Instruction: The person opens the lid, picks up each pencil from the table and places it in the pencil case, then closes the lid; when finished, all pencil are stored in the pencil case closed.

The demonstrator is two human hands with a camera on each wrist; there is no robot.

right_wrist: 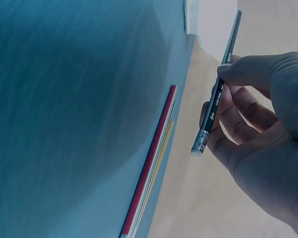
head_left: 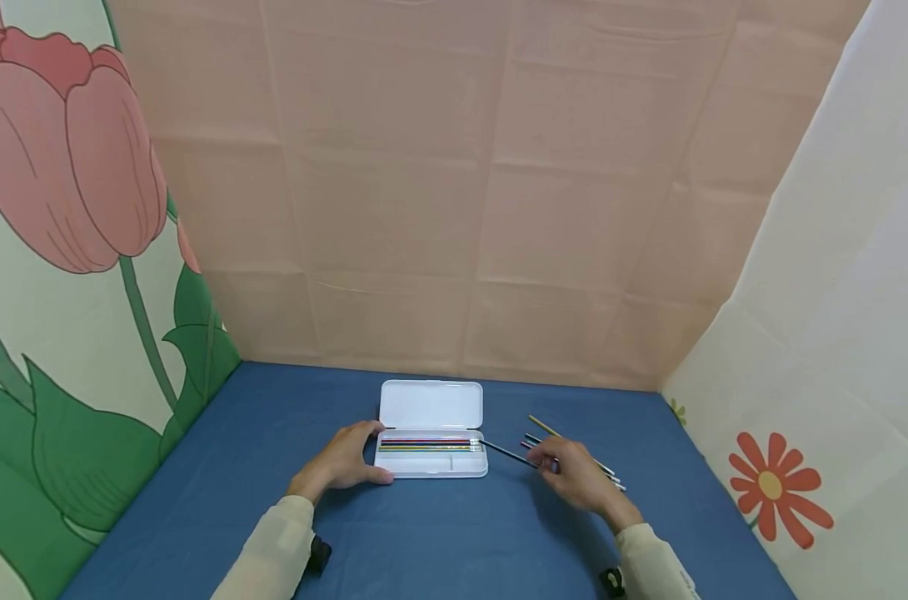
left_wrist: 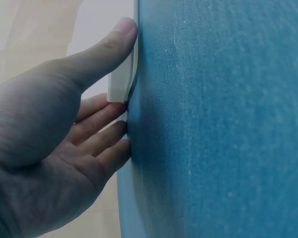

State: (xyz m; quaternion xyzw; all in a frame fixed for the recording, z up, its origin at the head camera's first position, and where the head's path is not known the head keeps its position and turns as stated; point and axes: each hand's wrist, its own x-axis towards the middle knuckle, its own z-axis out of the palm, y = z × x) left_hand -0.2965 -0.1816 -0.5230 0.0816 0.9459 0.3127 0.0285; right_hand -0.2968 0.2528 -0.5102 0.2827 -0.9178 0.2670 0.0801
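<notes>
A white pencil case (head_left: 416, 473) lies on the blue cloth with its lid (head_left: 431, 404) folded back. Several coloured pencils (head_left: 424, 445) lie side by side inside it. My left hand (head_left: 346, 457) holds the case's left end, thumb at the near corner and fingers at the far one. Between thumb and fingers, my right hand (head_left: 574, 475) pinches a dark pencil (right_wrist: 217, 96) with a metal band and pale eraser. Its other end points left, toward the case's right edge. Beneath that hand, a red pencil (right_wrist: 149, 161) and a yellow pencil (right_wrist: 156, 166) lie on the cloth.
Several loose pencils, partly hidden by the right hand, lie to the right of the case. Blue cloth (head_left: 454, 542) covers the table. A beige backdrop (head_left: 454, 208) rises behind, with a tulip-printed sheet (head_left: 72, 333) at left and a flower-printed white sheet (head_left: 821, 333) at right.
</notes>
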